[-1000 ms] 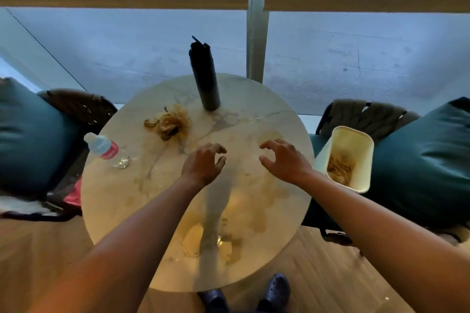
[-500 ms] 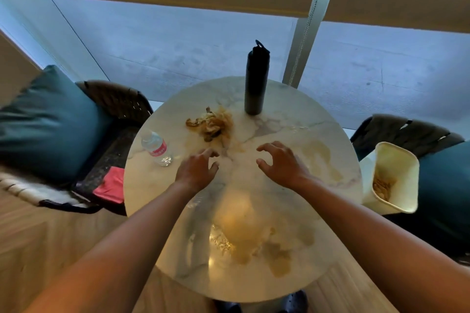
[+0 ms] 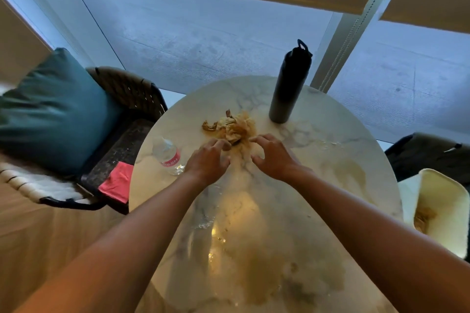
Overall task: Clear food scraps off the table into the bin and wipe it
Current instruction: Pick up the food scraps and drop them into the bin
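Two bare hands reach across a round marble tabletop [image 3: 330, 160] toward a heap of food scraps [image 3: 232, 126] lying near its far side. The left hand [image 3: 208, 160], fingers bent, touches the near left edge of the heap with its fingertips; whether it has hold of anything cannot be told. The right hand [image 3: 273, 156] arches at the heap's near right edge, fingers spread and curved, its fingertips at the scraps, gripping nothing that can be seen. A tall dark flask [image 3: 288, 84] stands upright just right of the heap. A small clear water bottle [image 3: 169, 156] with a red label lies near the tabletop's left edge, beside the left hand. A cream bin [image 3: 443, 211] sits off the right edge of the tabletop, well apart from the heap, with some scraps inside. A wicker chair [image 3: 132, 99] at left carries a teal cushion [image 3: 54, 112] and a pink cloth [image 3: 117, 181] on its seat.
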A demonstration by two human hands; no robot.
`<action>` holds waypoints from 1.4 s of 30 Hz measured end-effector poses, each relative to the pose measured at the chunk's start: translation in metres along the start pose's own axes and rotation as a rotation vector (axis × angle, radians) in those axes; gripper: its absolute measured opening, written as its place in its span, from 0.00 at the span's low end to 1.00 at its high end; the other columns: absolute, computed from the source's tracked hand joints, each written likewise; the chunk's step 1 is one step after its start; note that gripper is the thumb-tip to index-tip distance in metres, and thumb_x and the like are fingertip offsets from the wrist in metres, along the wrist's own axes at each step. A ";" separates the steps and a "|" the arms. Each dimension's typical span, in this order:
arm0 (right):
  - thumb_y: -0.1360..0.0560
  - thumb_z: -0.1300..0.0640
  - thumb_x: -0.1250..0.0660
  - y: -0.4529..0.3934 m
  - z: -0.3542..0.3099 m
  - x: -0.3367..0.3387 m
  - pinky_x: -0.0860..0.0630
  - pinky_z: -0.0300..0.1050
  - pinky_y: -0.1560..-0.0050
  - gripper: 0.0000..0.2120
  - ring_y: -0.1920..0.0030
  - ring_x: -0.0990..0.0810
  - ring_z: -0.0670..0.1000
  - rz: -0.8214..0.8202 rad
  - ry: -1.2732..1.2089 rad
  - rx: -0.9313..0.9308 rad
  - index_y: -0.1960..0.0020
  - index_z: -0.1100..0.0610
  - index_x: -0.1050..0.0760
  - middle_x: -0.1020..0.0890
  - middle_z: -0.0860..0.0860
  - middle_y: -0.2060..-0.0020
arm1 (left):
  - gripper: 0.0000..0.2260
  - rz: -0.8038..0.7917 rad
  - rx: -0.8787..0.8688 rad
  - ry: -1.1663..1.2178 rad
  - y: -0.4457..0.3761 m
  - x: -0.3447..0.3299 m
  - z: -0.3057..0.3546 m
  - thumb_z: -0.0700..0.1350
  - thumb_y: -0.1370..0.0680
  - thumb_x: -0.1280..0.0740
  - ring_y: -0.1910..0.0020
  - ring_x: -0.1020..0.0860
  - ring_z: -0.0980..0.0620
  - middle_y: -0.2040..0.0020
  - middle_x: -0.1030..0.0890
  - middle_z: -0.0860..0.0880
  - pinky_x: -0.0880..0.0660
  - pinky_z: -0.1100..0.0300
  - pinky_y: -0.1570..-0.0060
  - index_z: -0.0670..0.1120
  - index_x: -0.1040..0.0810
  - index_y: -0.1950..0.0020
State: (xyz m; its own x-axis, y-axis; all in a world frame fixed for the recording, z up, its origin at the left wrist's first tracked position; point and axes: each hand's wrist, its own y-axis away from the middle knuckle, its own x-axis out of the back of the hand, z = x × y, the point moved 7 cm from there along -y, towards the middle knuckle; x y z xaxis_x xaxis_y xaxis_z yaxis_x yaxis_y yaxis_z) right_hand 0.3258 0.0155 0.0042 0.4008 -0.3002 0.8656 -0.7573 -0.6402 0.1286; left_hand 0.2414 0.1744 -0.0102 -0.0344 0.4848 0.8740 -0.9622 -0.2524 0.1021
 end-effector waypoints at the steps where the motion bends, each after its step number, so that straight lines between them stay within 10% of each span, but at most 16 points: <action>1: 0.23 0.51 0.31 -0.012 0.002 -0.004 0.23 0.52 0.36 0.24 0.34 0.24 0.55 -0.004 -0.007 0.006 0.28 0.49 0.29 0.27 0.52 0.30 | 0.16 0.003 0.002 0.008 -0.007 -0.002 -0.001 0.51 0.21 0.33 0.40 0.22 0.46 0.34 0.23 0.50 0.23 0.48 0.41 0.52 0.24 0.33; 7: 0.23 0.56 0.33 -0.079 0.014 -0.028 0.28 0.58 0.30 0.32 0.26 0.31 0.58 -0.063 -0.021 0.004 0.22 0.47 0.39 0.37 0.53 0.22 | 0.16 0.041 0.019 0.023 -0.027 -0.019 -0.019 0.51 0.20 0.33 0.42 0.21 0.47 0.34 0.24 0.51 0.21 0.48 0.44 0.52 0.24 0.33; 12: 0.24 0.58 0.33 -0.096 0.023 -0.035 0.23 0.58 0.39 0.39 0.37 0.23 0.60 -0.126 0.009 -0.042 0.19 0.48 0.48 0.25 0.58 0.33 | 0.16 0.082 0.017 0.022 -0.029 -0.029 -0.033 0.51 0.21 0.32 0.43 0.21 0.49 0.35 0.25 0.52 0.20 0.48 0.47 0.52 0.24 0.34; 21: 0.25 0.55 0.31 -0.066 0.040 -0.026 0.25 0.45 0.58 0.07 0.57 0.25 0.53 -0.041 0.028 0.073 0.49 0.57 0.24 0.26 0.51 0.55 | 0.20 0.148 0.009 0.020 -0.046 -0.027 -0.014 0.47 0.22 0.32 0.36 0.24 0.46 0.30 0.28 0.51 0.23 0.45 0.43 0.50 0.27 0.31; 26: 0.28 0.50 0.29 -0.045 0.050 -0.021 0.24 0.46 0.51 0.11 0.46 0.29 0.53 0.026 0.076 0.135 0.56 0.54 0.28 0.28 0.54 0.43 | 0.27 0.065 0.011 -0.030 -0.053 -0.037 -0.004 0.48 0.22 0.32 0.30 0.28 0.45 0.25 0.31 0.51 0.26 0.45 0.38 0.52 0.34 0.24; 31: 0.27 0.56 0.29 -0.034 0.062 -0.019 0.31 0.45 0.68 0.12 0.67 0.31 0.49 -0.041 -0.066 0.069 0.62 0.54 0.32 0.28 0.49 0.66 | 0.25 0.031 0.038 -0.043 -0.053 -0.044 -0.002 0.46 0.22 0.32 0.38 0.24 0.43 0.36 0.23 0.47 0.26 0.47 0.41 0.51 0.31 0.25; 36: 0.26 0.59 0.30 -0.020 0.067 -0.015 0.23 0.52 0.65 0.09 0.68 0.26 0.52 -0.042 -0.076 0.079 0.59 0.55 0.30 0.26 0.50 0.66 | 0.09 0.114 -0.022 -0.050 -0.043 -0.043 0.001 0.46 0.22 0.31 0.48 0.23 0.42 0.51 0.22 0.47 0.25 0.49 0.51 0.47 0.16 0.43; 42: 0.24 0.56 0.31 -0.002 0.068 -0.009 0.22 0.48 0.63 0.07 0.63 0.24 0.52 -0.020 -0.060 0.066 0.54 0.53 0.30 0.25 0.49 0.62 | 0.08 0.273 -0.240 -0.069 -0.014 -0.025 0.027 0.42 0.23 0.28 0.45 0.28 0.44 0.44 0.21 0.42 0.22 0.46 0.50 0.45 0.21 0.44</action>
State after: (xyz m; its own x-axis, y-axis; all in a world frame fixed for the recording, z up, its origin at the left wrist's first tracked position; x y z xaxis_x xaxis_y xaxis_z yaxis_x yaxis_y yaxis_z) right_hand 0.3587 -0.0288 -0.0369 0.4471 -0.3280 0.8321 -0.7142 -0.6910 0.1114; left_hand 0.2635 0.1434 -0.0211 -0.2878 0.3674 0.8844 -0.9565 -0.1566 -0.2463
